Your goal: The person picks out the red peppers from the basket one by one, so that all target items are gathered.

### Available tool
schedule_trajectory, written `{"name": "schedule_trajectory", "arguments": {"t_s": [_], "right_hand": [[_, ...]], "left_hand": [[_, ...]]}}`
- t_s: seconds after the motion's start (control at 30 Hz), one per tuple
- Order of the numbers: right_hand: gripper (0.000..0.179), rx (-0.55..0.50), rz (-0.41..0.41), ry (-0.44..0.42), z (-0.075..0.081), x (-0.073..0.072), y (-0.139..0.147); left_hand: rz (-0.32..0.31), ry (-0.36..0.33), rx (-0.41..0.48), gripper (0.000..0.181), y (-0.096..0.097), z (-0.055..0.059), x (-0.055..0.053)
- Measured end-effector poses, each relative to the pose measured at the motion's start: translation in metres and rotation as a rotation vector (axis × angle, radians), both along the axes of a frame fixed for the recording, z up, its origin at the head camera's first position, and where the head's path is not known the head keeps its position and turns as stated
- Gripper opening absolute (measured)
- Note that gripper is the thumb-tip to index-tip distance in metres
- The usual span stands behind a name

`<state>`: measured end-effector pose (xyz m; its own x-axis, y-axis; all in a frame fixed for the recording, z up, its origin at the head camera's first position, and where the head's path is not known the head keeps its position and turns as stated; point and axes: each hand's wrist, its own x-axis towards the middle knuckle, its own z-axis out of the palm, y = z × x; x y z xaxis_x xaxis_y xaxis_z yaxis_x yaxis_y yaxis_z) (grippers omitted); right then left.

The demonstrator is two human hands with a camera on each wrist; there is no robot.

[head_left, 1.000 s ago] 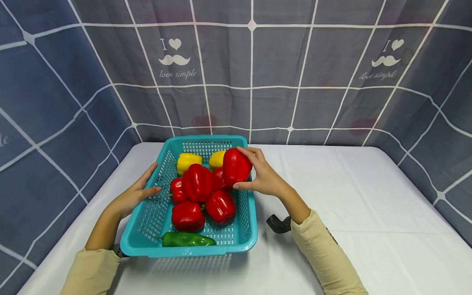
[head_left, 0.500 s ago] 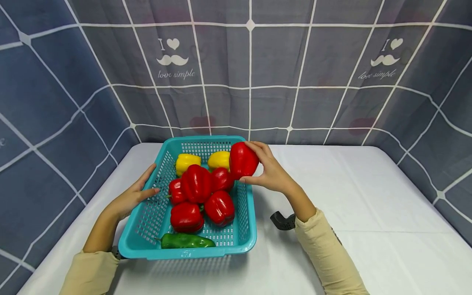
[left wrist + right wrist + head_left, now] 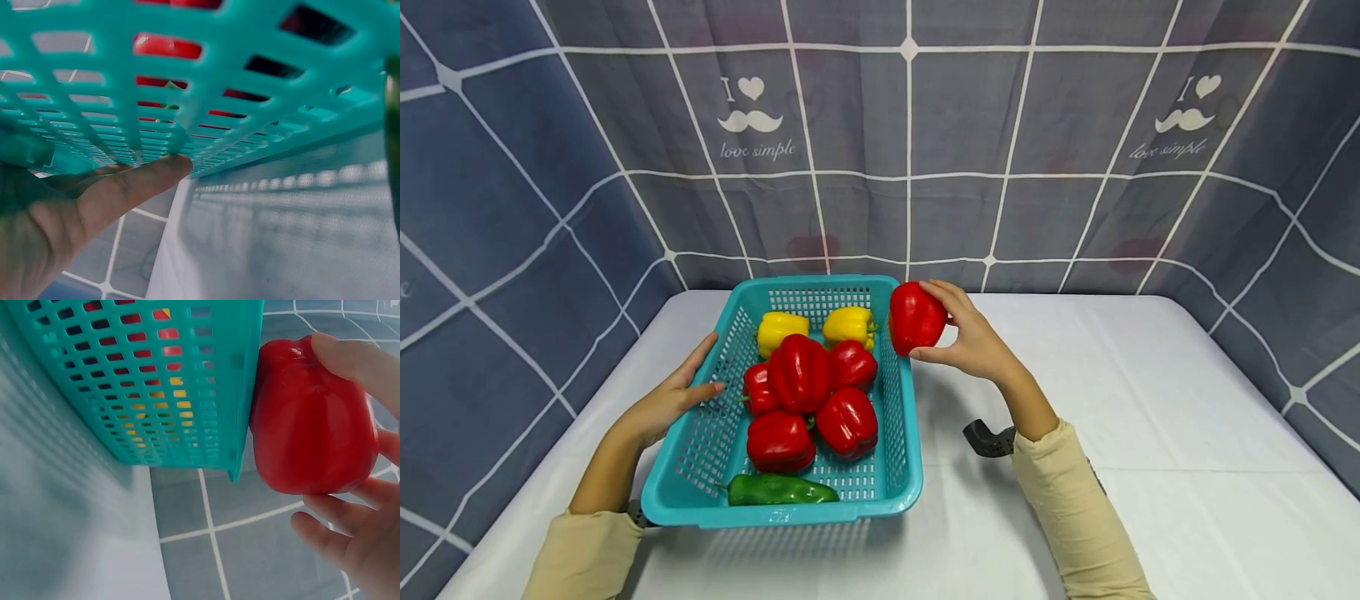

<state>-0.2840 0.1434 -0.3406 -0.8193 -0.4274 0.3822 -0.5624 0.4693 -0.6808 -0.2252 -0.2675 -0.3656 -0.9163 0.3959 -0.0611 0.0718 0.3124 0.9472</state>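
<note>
A glossy red bell pepper (image 3: 917, 318) is in my right hand (image 3: 968, 335), held between thumb and fingers at the right rim of a teal mesh basket (image 3: 910, 433). In the right wrist view the held bell pepper (image 3: 312, 425) is just outside the basket wall. My left hand (image 3: 666, 404) holds the basket's left side, thumb over the rim; in the left wrist view, straight fingers (image 3: 137, 190) lie along the outer wall. The basket holds several red bell peppers (image 3: 801, 373), two yellow bell peppers (image 3: 848, 325) and a long green pepper (image 3: 782, 489) at the front.
The basket stands on a white-covered table (image 3: 1120, 400), its shadow falling at the front. A grey checked curtain (image 3: 955, 150) hangs behind and on both sides. A black wrist mount (image 3: 988, 439) protrudes from the right sleeve.
My right hand has carried the red bell pepper rightward and slightly up, from over the basket to its right rim. The back yellow bell pepper is uncovered. My left hand stays almost still.
</note>
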Motion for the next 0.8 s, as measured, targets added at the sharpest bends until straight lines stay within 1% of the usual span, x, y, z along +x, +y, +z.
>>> {"name": "schedule_trajectory", "arguments": {"t_s": [0.3, 0.8], "right_hand": [[0.086, -0.017, -0.032, -0.028, -0.002, -0.006, 0.010], [0.087, 0.019, -0.063, -0.078, -0.005, -0.012, 0.018]], "left_hand": [[0.004, -0.003, -0.004, 0.079, 0.000, -0.001, 0.000], [0.000, 0.011, -0.014, 0.079, 0.000, 0.001, 0.000]]}}
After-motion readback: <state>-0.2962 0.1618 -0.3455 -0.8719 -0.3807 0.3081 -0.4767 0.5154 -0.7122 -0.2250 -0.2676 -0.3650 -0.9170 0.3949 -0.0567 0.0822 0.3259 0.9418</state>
